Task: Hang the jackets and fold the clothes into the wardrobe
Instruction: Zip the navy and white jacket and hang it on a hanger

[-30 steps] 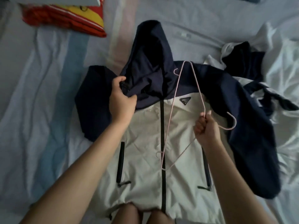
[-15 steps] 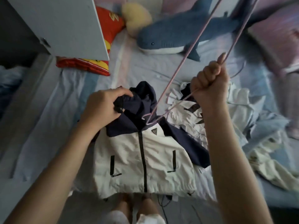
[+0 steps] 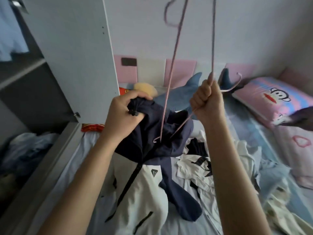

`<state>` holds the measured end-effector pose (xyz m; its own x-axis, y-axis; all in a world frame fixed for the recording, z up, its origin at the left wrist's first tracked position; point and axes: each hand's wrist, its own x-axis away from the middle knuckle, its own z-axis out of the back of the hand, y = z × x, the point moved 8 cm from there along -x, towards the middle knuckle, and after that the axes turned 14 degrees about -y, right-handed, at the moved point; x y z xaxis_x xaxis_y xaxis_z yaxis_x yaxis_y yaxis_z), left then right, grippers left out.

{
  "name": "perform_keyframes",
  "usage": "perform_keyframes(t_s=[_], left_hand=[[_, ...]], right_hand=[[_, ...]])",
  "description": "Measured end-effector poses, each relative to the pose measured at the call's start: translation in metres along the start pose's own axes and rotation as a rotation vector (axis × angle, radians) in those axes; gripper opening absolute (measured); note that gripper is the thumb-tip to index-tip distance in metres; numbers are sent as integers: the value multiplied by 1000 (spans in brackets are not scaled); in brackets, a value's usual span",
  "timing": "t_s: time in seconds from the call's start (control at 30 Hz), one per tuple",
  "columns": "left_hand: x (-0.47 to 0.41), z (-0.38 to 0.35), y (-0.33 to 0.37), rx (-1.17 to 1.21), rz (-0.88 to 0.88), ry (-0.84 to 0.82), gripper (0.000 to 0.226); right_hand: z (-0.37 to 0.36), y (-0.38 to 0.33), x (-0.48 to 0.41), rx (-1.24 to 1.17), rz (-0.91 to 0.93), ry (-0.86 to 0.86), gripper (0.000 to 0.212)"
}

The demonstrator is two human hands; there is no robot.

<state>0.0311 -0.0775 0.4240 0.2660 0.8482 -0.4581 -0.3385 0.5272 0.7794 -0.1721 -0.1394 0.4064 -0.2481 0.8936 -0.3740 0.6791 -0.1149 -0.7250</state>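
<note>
Fingers of your left hand (image 3: pixel 125 114) are curled tight round the navy hood of the jacket (image 3: pixel 147 192), holding its top up off the bed (image 3: pixel 247 129) while the white body and one sleeve lie on the sheet. Your right hand (image 3: pixel 209 102) is a fist round the pink hanger (image 3: pixel 213 39), held tilted high, its hook blurred near the top edge. One hanger end dips to the jacket's neck, just beside the zip. Other clothes (image 3: pixel 199 168) lie crumpled right of the jacket. A wardrobe door (image 3: pixel 72 48) stands open at left; a shark toy (image 3: pixel 184 94) and pillow (image 3: pixel 271 99) lie beyond.
</note>
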Motion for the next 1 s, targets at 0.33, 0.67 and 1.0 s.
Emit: perform_keyframes(t_s=[0.33,0.67,1.0], left_hand=[[29,44,-26,287,201,601,40],[40,20,-49,84,313,467,50],[43,10,-71,-79,426,230,53]], right_hand=[[14,41,68,479,-167,63,53],[15,9,126,705,-118,-223,36],[36,18,149,828,-313,-247,27]])
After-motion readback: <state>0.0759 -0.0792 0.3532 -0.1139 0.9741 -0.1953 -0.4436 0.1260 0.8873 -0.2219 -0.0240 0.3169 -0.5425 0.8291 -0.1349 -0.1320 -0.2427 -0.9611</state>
